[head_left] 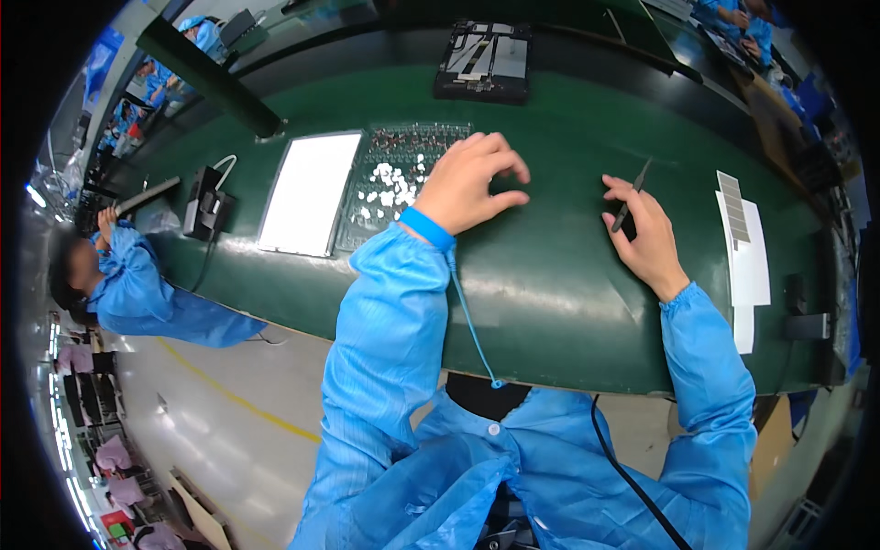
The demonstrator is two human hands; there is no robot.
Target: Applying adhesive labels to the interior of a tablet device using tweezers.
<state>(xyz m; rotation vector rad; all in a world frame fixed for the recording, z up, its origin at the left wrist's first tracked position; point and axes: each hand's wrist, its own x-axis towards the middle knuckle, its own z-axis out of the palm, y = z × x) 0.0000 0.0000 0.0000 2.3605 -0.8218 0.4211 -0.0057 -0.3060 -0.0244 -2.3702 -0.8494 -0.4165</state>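
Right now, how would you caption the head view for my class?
Right hand holding a pointed tool, left hand near a tray of small white pieces, green table below.

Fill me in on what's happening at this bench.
A person in blue sleeves is working at the green bench. Their right hand holds a thin dark tool, its point facing away from them. The left hand is loosely open at the right side of a clear tray with small white pieces on it. A white panel lies left of the tray, and an opened device sits toward the bench's far side.
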